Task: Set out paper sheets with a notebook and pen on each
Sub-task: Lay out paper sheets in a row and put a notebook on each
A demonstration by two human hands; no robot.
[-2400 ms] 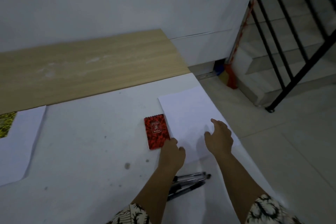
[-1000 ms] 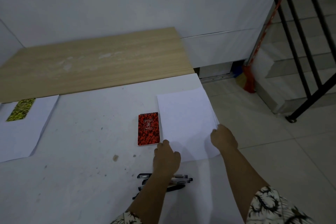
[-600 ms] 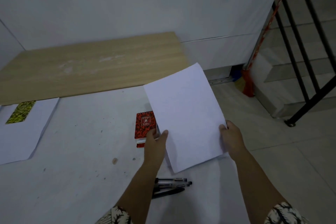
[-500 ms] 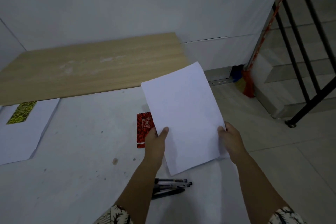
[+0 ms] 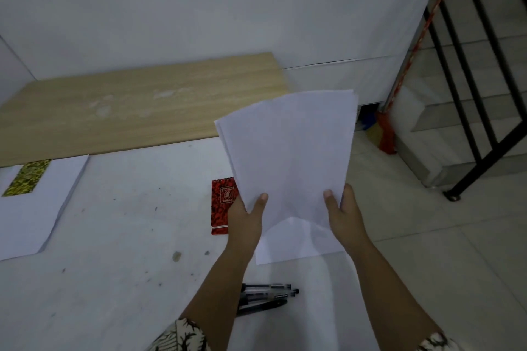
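Both hands hold a thin stack of white paper sheets (image 5: 291, 151) up above the table, tilted toward me. My left hand (image 5: 246, 215) pinches its lower left edge, and my right hand (image 5: 343, 215) pinches the lower right edge. One more white sheet (image 5: 291, 242) lies flat on the table beneath them. A red patterned notebook (image 5: 222, 202) lies just left of my left hand. Several black pens (image 5: 268, 295) lie near my left forearm. At the far left, a yellow-green notebook (image 5: 27, 178) rests on another sheet (image 5: 34, 208).
The white table (image 5: 128, 236) is speckled with dark spots and ends at its right edge near my right arm. A wooden board (image 5: 137, 105) lies along the back against the wall. A black stair railing (image 5: 470, 94) and a red broom (image 5: 386, 134) stand to the right.
My hands picked the paper stack up off the table and raised it. One sheet stays flat on the table. The stack now tilts more upright.
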